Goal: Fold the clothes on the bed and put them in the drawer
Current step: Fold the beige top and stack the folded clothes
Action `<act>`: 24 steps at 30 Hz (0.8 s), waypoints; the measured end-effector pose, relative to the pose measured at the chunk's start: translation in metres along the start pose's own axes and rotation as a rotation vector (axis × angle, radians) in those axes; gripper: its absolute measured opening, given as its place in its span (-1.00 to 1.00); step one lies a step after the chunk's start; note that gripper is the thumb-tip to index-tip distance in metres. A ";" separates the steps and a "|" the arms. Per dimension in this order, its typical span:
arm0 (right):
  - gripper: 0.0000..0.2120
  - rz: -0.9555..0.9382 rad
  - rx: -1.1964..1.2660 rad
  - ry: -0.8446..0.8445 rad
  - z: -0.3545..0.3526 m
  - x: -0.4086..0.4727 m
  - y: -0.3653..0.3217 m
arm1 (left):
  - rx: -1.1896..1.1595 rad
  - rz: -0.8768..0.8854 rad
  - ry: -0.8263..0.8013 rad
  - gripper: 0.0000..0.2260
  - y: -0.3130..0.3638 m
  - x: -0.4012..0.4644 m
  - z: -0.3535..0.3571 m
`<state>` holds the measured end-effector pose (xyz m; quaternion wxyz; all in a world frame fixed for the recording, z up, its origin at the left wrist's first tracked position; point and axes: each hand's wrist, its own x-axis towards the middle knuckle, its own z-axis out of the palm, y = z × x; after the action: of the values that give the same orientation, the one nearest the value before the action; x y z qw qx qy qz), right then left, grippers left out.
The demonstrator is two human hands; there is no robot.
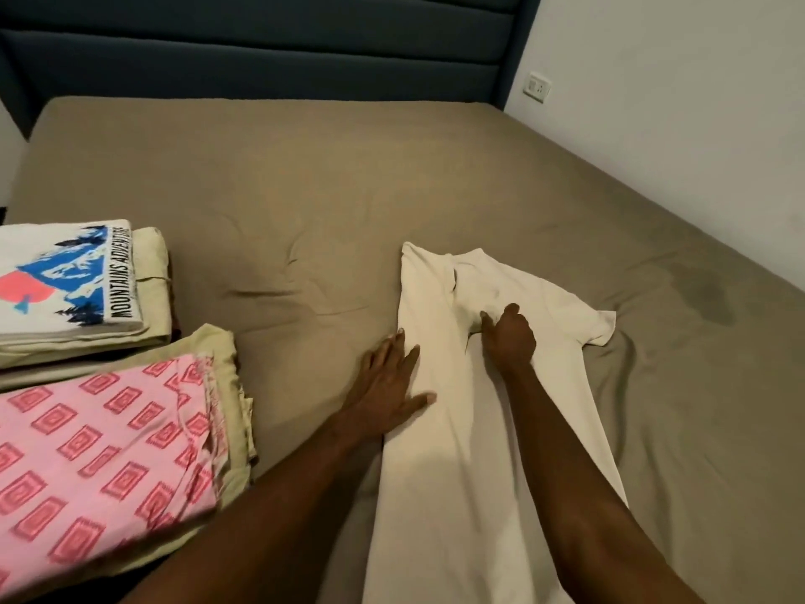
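Left hand (387,385) lay flat, fingers straight, on cream shirt's (440,429) left edge; right hand (509,337) pinched its soft cloth mid-chest. Shirt lay on wrinkled taupe bed (283,189); folded stacks (87,342) left of shirt.

Wall socket (539,86) beside dark headboard (261,50)

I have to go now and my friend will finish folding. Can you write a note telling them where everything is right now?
Left hand: flat, fingers straight, pressing the left edge of the cream T-shirt.
Right hand: fingers curled, seemingly pinching the shirt near its chest.
The shirt lies lengthwise on the bed, left side folded in, right sleeve still sticking out.
Done: printed T-shirt and pink patterned cloth lie folded in stacks at left.
Left: fold this shirt, then move everything to the drawer, which is not in view.
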<state>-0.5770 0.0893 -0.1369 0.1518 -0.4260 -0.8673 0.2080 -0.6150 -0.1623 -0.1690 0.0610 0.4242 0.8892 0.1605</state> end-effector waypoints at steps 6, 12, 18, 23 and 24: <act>-0.67 0.133 0.116 0.061 0.007 0.006 0.011 | 0.000 -0.059 0.106 -0.18 -0.032 0.034 0.022; -0.61 0.084 0.044 0.246 0.025 0.042 0.008 | -0.090 -0.020 0.257 -0.31 -0.041 0.038 0.042; -0.58 0.118 0.327 0.042 0.041 0.108 -0.001 | -0.206 -0.213 0.305 -0.43 -0.030 0.072 0.001; -0.58 0.158 0.644 0.006 0.062 0.122 0.030 | -0.647 -0.418 0.306 -0.50 -0.055 0.180 -0.028; -0.56 0.168 0.663 0.003 0.066 0.128 0.033 | -0.714 -0.486 0.317 -0.53 -0.060 0.207 -0.033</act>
<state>-0.6593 0.1952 -0.1990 0.2654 -0.4239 -0.7142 0.4897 -0.7977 -0.0448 -0.1527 0.1022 0.1260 0.8502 0.5008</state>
